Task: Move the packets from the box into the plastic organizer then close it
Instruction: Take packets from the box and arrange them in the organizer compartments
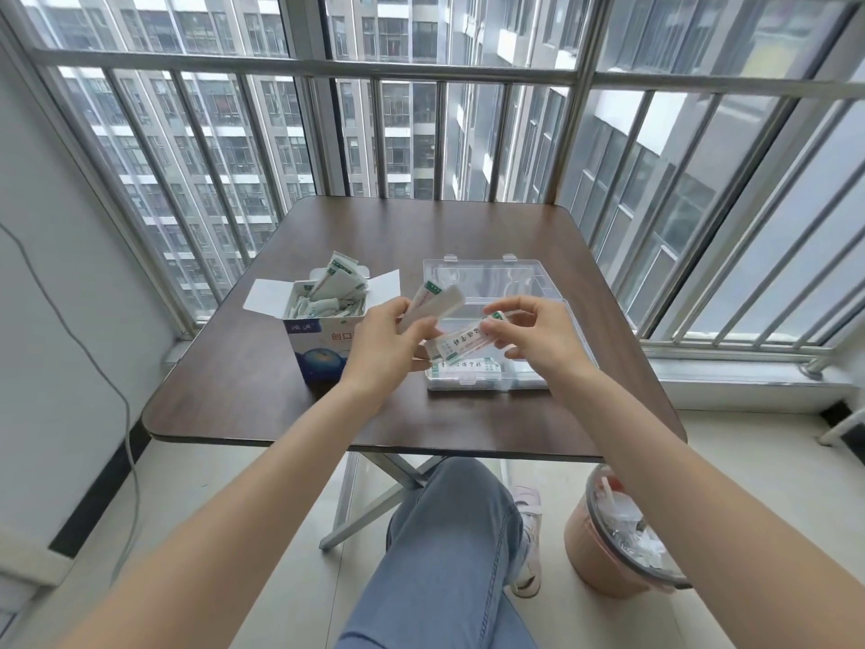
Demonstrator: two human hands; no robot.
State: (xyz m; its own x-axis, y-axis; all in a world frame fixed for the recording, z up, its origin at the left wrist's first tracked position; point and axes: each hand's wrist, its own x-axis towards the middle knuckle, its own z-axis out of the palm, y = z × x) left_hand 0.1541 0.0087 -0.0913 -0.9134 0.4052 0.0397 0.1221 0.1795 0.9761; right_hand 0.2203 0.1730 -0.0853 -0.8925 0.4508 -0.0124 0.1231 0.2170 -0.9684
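task early-mid, by my read. box (325, 330) sits just left of & beyond the left hand (381, 341), flaps open, still crammed w/ packets (339, 285), some poking up over the rim. so most of the load not yet moved.

plastic organizer (491, 320) lies under & beyond the right hand (529, 332), lid (487, 278) swung back flat on the far side, open. a few packets already inside (468, 367), lying flat at the near edge below the hands; count unclear, clear walls + glare hide the rest. can't tell if it has compartments.

hands: close together over the near-left part of the organizer, not touching each other as far as i can see. left hand grips a small bunch of packets (433, 302), ends fanning up & to the right of its fingers. right hand pinches one end of a single packet (461, 344) btwn thumb & fingers; that packet slants down toward the left hand, its other end near/under the left fingertips — contact there unclear. looks like one is being peeled off the bunch for placing.

left to do: drop held packets in, empty the box, swing lid over & latch.

nearby: table (281, 391) under all; pink bin (613, 550) on floor below the right forearm.
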